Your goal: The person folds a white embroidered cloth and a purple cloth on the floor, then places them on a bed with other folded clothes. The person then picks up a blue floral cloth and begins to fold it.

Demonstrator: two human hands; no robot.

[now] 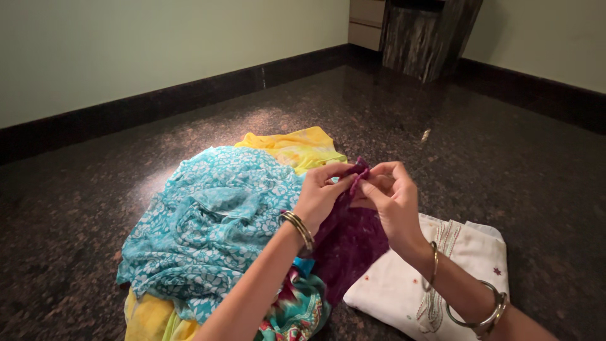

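A dark purple cloth [349, 243] hangs between my two hands above the floor. My left hand [322, 194] pinches its upper edge from the left, and my right hand [391, 199] grips the same edge from the right, fingers closed on the fabric. Bangles sit on both wrists. Under and left of my hands lies a heap of clothes: a turquoise cloth with white flowers [211, 224] on top and a yellow cloth [295, 147] behind it. The lower part of the purple cloth drapes over the heap.
A folded white embroidered garment [404, 287] lies at the lower right on the dark speckled stone floor [492, 164]. A multicoloured patterned cloth [297, 312] shows at the heap's near edge. A dark cabinet [423, 35] stands in the far corner by pale green walls.
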